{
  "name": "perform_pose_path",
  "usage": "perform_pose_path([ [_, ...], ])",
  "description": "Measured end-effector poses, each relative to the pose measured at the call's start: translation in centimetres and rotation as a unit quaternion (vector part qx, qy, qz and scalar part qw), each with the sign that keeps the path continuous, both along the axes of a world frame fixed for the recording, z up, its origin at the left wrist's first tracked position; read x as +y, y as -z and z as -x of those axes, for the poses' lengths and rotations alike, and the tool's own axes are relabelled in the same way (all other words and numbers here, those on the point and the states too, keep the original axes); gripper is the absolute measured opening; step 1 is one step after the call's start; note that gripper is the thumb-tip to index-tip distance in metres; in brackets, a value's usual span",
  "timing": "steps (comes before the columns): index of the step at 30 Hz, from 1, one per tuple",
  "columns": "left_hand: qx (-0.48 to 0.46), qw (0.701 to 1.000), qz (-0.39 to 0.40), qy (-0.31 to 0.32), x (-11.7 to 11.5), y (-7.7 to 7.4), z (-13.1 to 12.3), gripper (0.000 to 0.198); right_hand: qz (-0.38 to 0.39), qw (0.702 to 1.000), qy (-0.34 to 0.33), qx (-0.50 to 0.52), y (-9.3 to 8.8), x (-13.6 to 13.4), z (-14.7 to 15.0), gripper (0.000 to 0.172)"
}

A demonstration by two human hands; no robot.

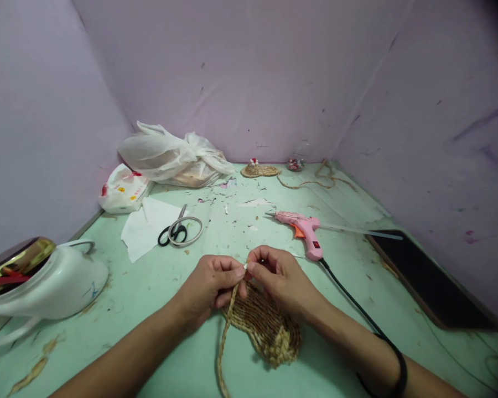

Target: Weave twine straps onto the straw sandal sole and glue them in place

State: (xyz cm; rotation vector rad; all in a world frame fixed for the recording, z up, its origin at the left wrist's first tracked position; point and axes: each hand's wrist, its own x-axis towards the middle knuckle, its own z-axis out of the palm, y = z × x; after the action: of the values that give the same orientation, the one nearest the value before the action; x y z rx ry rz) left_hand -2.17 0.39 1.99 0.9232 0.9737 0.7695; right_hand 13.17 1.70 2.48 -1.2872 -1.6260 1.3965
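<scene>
A flat mat of coiled straw braid (265,326) lies on the pale green table (157,287) just below my hands. A loose tail of the braid (223,354) runs from my fingers down toward me. My left hand (211,286) pinches the braid near its top. My right hand (278,276) meets it fingertip to fingertip, pinching a small white bit at the braid's end, and rests over the mat's upper edge. Both hands have their fingers closed.
A pink glue gun (302,231) with a black cord lies right of my hands. Scissors (178,229) rest on white paper at left. Plastic bags (170,157), a white kettle (45,282), a dark phone (423,276), another woven piece (259,169) and cord (319,179) lie around.
</scene>
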Motion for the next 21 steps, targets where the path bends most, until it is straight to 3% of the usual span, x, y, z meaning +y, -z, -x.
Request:
perform_pose_path([
  [3, 0.152, 0.98, -0.124, -0.023, -0.6, -0.4, -0.5, 0.023, -0.062, 0.995, -0.019, -0.076, 0.3, -0.3, 0.2, 0.009],
  [7, 0.3, 0.918, -0.257, -0.044, -1.2, -0.8, -0.8, 0.024, -0.156, 0.977, -0.023, -0.144, 0.1, -0.7, 0.3, 0.007],
  [10, 0.296, 0.926, -0.226, -0.068, -1.0, -1.1, -0.7, 0.025, -0.15, 0.982, -0.025, -0.109, 0.0, -0.3, 0.0, 0.009],
  [14, 0.243, 0.958, -0.128, -0.079, -0.4, -1.2, -0.5, 0.026, -0.054, 0.997, 0.051, -0.032, -0.3, 0.5, -0.4, 0.017],
  [21, 0.243, 0.951, -0.151, -0.116, -0.9, -1.0, -1.0, 0.02, -0.013, 0.995, 0.065, -0.071, -0.7, -0.1, -0.1, 0.015],
])
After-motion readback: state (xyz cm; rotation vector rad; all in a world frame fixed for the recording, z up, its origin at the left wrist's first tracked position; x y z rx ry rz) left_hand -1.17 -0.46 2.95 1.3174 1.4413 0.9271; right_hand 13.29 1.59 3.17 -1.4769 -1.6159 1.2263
